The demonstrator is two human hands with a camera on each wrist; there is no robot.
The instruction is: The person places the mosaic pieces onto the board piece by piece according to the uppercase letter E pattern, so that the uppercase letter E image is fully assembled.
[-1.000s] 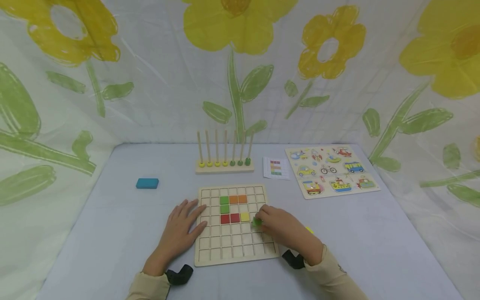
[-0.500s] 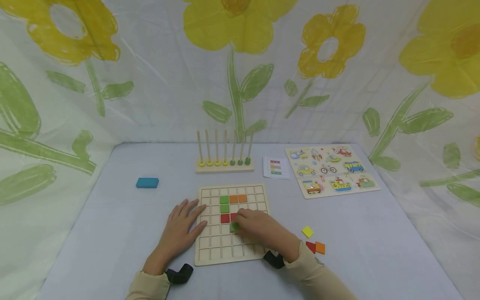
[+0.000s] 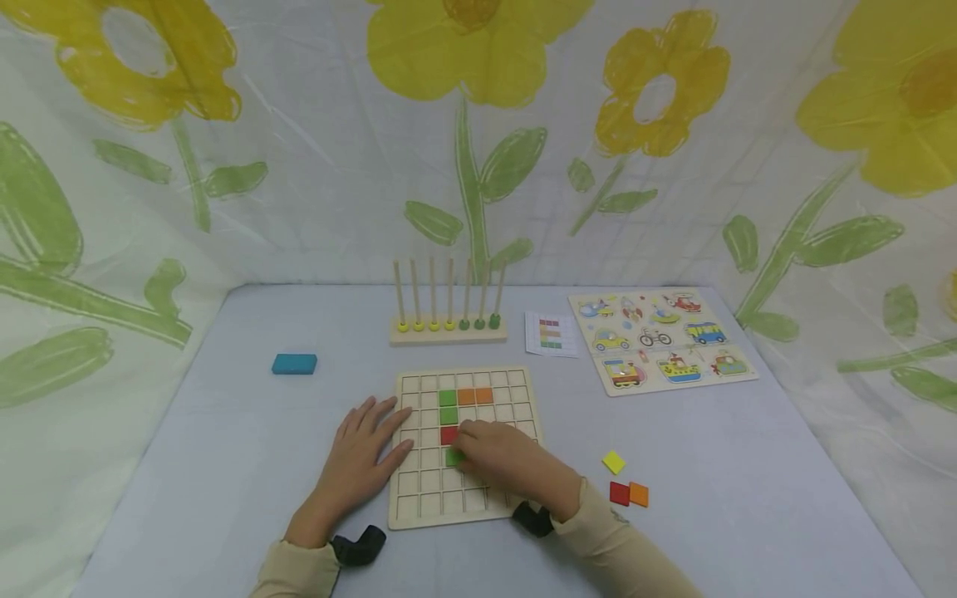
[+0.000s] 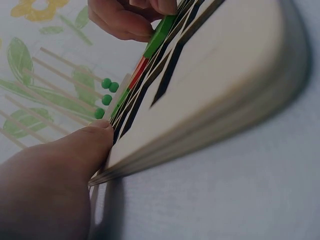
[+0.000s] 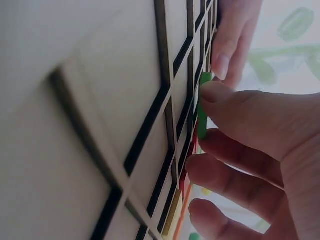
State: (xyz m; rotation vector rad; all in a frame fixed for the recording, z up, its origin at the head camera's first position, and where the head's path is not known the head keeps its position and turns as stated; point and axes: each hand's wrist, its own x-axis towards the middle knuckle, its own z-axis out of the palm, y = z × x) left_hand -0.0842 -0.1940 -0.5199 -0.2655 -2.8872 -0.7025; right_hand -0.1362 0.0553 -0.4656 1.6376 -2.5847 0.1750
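Observation:
My right hand pinches a green square tile between thumb and finger, low over the wooden grid board. In the right wrist view the tile stands tipped, its lower end close to the grid lines. It is just below a red tile. Two green tiles and two orange tiles sit in cells further up; the right hand covers other cells. My left hand lies with fingers spread at the board's left edge, its thumb against the rim in the left wrist view.
Loose yellow, red and orange tiles lie right of the board. Behind it are a peg stand with beads, a coloured pattern card and a vehicle puzzle board. A blue block lies at left.
My right hand has carried the green tile leftward across the board, from its right side to below the left red tile. The loose tiles have come into view. The left hand has stayed still.

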